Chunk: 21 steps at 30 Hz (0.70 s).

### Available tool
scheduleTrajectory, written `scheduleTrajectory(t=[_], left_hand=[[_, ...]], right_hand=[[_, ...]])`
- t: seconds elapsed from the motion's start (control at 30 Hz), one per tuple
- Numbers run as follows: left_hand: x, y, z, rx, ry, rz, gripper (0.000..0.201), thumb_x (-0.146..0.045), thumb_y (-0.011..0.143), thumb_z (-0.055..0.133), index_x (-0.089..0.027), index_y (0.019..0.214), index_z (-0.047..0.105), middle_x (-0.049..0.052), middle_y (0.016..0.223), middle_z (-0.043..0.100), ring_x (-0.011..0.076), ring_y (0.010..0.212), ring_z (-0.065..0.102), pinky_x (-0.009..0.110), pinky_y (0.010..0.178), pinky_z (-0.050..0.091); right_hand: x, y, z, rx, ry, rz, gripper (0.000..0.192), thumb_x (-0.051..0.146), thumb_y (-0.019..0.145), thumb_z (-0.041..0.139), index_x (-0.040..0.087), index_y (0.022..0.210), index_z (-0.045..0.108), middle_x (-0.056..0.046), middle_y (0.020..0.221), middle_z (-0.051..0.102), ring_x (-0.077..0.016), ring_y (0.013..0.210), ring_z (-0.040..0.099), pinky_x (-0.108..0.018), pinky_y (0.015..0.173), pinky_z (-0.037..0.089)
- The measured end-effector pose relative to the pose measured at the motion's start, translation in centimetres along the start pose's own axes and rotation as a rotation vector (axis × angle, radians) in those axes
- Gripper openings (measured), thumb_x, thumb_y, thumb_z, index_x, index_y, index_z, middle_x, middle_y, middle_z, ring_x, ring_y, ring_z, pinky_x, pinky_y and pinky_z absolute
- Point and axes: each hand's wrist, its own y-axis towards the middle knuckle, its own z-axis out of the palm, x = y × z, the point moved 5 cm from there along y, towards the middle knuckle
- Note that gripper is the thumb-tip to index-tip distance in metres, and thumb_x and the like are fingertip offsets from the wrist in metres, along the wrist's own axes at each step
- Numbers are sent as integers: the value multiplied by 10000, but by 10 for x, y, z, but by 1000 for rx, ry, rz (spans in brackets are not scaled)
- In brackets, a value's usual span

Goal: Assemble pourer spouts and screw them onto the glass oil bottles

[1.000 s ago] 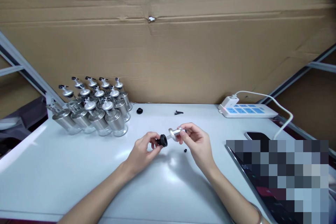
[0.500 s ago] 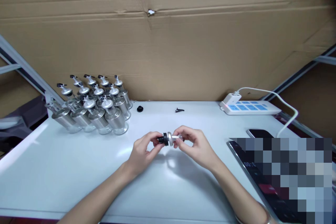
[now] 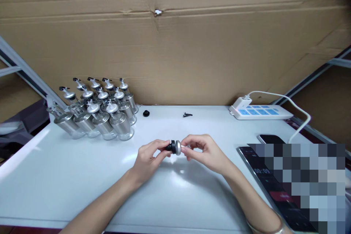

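Observation:
Above the middle of the white table, both hands hold a bottle pourer (image 3: 178, 147) sideways. My left hand (image 3: 149, 159) pinches its black ribbed stopper end, and my right hand (image 3: 204, 151) grips the thin silver spout, mostly covered by the fingers. A silver collar shows between the two hands. Behind them on the table lie a small black round cap (image 3: 146, 113) and a small black clip-like piece (image 3: 188, 115). To the left stand several glass bottles with steel sleeves (image 3: 120, 122), most topped with silver pourers.
A white power strip (image 3: 263, 117) with a plugged-in charger and white cable (image 3: 298, 109) lies at the back right. Nearer are a phone (image 3: 271, 139) and a large tablet-like device (image 3: 263, 175), partly blurred out. A cardboard sheet (image 3: 192, 55) stands behind the table (image 3: 82, 182).
The silver collar and black stopper now sit closer together, and the pourer has turned slightly. My right hand has shifted a little; the bottles and loose pieces stay in place.

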Motion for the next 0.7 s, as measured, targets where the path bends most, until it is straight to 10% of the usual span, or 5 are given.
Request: scheduleTrajectory(t=[0.7], left_hand=[[-3,2,7,179,91,-17,170,-239,908,549,-151,936,692,66,714,730,141,624,678,210,593,530]], right_hand=[[-16,1,8,96,134,152,278,415,780,660,141,734,664,23,486,583,-90,434,540,-208,473,419]])
